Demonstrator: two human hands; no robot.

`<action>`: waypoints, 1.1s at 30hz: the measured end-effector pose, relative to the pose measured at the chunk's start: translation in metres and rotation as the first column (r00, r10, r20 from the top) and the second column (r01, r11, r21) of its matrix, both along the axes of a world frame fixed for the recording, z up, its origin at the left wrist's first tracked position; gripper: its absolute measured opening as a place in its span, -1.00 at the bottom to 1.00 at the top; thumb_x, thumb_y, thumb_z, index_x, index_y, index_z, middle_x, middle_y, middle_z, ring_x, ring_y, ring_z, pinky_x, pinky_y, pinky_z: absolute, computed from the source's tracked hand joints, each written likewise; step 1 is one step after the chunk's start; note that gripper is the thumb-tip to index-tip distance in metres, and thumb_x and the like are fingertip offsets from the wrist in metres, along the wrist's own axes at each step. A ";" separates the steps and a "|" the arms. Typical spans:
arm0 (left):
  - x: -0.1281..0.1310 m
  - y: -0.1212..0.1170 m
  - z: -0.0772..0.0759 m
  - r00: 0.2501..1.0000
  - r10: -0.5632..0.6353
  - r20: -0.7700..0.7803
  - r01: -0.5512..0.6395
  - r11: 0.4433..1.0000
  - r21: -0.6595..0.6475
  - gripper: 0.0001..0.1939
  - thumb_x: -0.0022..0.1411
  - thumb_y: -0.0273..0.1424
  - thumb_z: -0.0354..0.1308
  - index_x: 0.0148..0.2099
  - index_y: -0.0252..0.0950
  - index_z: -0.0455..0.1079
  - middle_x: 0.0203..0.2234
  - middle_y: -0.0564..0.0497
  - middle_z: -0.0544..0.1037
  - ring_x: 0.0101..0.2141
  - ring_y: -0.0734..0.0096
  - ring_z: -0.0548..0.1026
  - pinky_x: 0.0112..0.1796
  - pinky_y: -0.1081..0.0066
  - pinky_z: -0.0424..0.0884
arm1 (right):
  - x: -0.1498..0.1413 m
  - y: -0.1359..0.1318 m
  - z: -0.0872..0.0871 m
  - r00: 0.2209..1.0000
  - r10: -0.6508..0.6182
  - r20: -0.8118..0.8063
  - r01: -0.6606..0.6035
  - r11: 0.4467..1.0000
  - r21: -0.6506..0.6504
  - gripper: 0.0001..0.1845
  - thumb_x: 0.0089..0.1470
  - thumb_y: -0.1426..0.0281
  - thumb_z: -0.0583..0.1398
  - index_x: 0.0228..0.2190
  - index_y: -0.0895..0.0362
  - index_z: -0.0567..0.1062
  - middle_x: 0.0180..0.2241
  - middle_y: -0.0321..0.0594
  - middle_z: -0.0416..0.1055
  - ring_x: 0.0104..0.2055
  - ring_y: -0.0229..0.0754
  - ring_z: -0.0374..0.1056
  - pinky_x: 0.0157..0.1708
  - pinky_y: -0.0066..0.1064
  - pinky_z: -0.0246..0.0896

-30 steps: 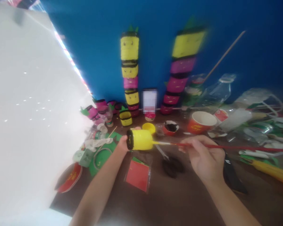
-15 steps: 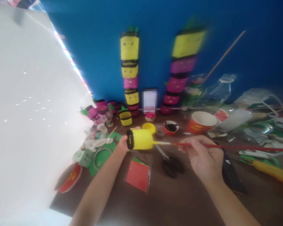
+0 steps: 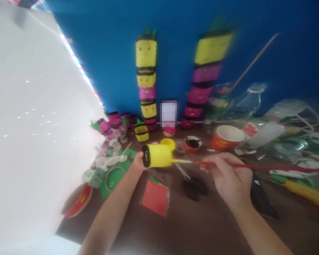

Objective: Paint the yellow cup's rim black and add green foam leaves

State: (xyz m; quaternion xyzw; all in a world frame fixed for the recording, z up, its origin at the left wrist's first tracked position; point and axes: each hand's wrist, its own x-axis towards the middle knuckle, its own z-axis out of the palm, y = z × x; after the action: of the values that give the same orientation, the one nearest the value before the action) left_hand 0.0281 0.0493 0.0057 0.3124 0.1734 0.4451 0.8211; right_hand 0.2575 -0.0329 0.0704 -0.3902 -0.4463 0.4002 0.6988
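Observation:
My left hand grips a yellow-painted plastic container by its black-banded end, holding it on its side above the table. Some of those fingers are hidden behind it. In my right hand is a paintbrush with a long red handle, pinched between thumb and fingers. The yellow bristles touch the container's right end. Just behind the container is a small yellow paint pot. A red cup with black paint stands to its right. Black-handled scissors lie below the brush.
Two stacks of painted containers, a left one and a right one, rise against the blue wall. A red paper cup and clear plastic bottles crowd the right. A packet of red paper lies in front; a red bowl sits left.
Almost nothing differs. The container and the brush tip have shifted very slightly, with the bristles still against the container's end.

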 end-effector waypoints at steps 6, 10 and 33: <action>-0.003 0.001 -0.003 1.000 0.024 -0.003 -0.024 0.999 -0.031 -0.13 -0.44 -0.14 0.36 0.03 -0.21 0.28 -0.11 -0.08 0.50 0.10 -0.03 0.25 0.11 0.04 0.04 | 0.000 -0.001 0.000 1.000 -0.016 0.026 0.016 1.000 0.000 -0.85 -0.05 0.30 0.26 -0.56 0.09 0.49 -0.56 -0.31 0.43 -0.55 -0.27 0.35 -0.57 -0.45 0.30; -0.003 0.001 -0.003 0.999 0.034 -0.013 -0.034 0.998 -0.046 -0.11 -0.40 -0.13 0.34 0.07 -0.24 0.26 -0.07 -0.11 0.47 0.16 -0.01 0.14 0.14 0.03 -0.08 | -0.002 -0.003 0.000 1.000 0.008 0.018 -0.009 1.000 0.029 -0.84 -0.04 0.29 0.24 -0.56 0.09 0.49 -0.55 -0.29 0.43 -0.56 -0.27 0.34 -0.58 -0.44 0.29; -0.007 0.005 -0.015 0.999 0.043 0.024 -0.042 0.998 -0.039 -0.28 -0.25 -0.18 0.27 0.04 -0.23 0.29 -0.05 -0.09 0.46 0.16 0.04 0.14 0.14 0.06 -0.07 | -0.007 -0.001 -0.005 0.999 0.054 -0.003 -0.054 0.998 0.037 -0.89 0.00 0.33 0.22 -0.50 0.08 0.50 -0.51 -0.29 0.45 -0.52 -0.27 0.38 -0.55 -0.45 0.33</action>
State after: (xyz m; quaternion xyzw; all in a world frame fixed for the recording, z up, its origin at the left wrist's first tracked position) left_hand 0.0214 0.0544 -0.0091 0.2873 0.1783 0.4627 0.8195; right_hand 0.2508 -0.0341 0.0650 -0.3640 -0.4626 0.4115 0.6958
